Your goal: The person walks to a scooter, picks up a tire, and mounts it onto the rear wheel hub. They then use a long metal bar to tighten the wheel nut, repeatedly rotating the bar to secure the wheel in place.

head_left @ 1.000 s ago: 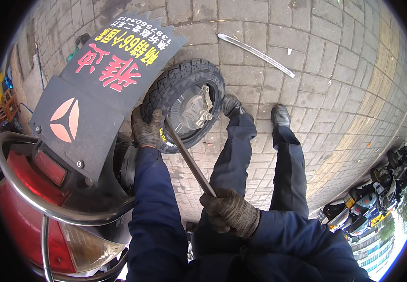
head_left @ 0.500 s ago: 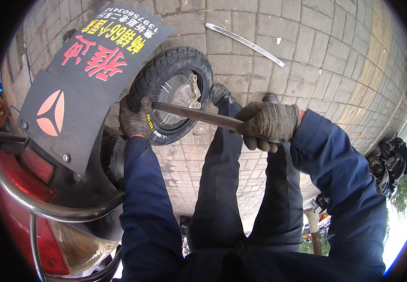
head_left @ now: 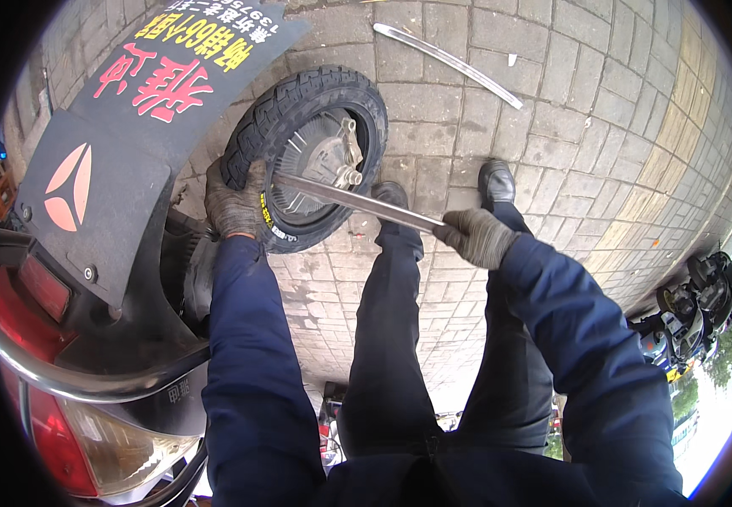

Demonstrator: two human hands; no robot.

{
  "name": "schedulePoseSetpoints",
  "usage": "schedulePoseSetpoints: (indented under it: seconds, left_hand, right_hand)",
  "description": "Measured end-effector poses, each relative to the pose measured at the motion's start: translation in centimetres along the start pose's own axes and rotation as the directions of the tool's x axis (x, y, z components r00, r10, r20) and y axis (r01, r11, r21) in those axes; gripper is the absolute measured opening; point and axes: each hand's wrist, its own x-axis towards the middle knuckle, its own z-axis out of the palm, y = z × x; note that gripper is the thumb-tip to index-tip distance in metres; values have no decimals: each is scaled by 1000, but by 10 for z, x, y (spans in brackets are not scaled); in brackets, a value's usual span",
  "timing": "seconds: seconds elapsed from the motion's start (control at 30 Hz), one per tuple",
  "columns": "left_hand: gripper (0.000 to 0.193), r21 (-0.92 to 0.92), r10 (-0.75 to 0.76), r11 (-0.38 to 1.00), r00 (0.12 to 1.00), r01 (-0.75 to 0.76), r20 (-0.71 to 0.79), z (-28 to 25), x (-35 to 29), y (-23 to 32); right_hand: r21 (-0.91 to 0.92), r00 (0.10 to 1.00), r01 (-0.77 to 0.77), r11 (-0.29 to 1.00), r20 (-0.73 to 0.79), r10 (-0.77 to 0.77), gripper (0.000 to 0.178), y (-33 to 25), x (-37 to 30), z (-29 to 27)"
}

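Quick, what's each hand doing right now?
Left hand: closed on the edge of the black, treaded rubber tire.
Right hand: closed around the long silver metal bar.

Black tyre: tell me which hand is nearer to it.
The left hand: it grips the tyre at its left edge. The right hand is apart from it, off to the right, holding the outer end of the metal bar.

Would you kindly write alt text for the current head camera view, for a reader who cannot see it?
A gloved right hand grips a metal bar whose far end meets the inner edge of a black tyre, which the gloved left hand holds. At left are a dark mud flap and red tail light; a curved, pale strip lies on grey paving.
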Motion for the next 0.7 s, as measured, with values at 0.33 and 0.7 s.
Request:
schedulePoseSetpoints:
  seconds: [0.33,0.7]
  left_hand:
    - [76,-97,24,995,999,-21,38,2,3,-8]
    - [73,115,39,993,999,-41,19,-2,-2,7]
  right_hand:
    - [-236,1000,0,972,-17,-4,36,-2,-25,6]
    - [74,974,-8,997,-224,25,32,15,-64,102]
